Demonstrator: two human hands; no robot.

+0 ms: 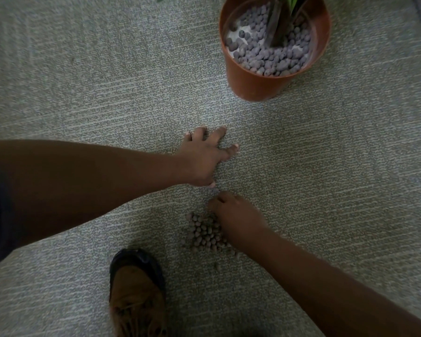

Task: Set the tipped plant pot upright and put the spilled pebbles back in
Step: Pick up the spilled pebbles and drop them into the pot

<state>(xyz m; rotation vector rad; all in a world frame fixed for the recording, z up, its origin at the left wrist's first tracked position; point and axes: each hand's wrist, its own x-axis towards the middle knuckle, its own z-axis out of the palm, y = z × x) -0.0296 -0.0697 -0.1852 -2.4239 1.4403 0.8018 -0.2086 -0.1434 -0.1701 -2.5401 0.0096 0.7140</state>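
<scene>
An orange plant pot [253,86] stands upright on the carpet at the top right, holding grey-brown pebbles and a dark plant stem. A small heap of spilled pebbles [206,235] lies on the carpet near the bottom middle. My right hand [236,216] rests curled against the heap's right side, fingers bent down onto the pebbles; whether it grips any is hidden. My left hand [203,158] lies palm down on the carpet above the heap, fingers spread and holding nothing.
Grey striped carpet [83,93] covers the whole floor. A brown shoe with a black toe [136,293] stands at the bottom, just left of the heap. One stray pebble [216,266] lies below the heap.
</scene>
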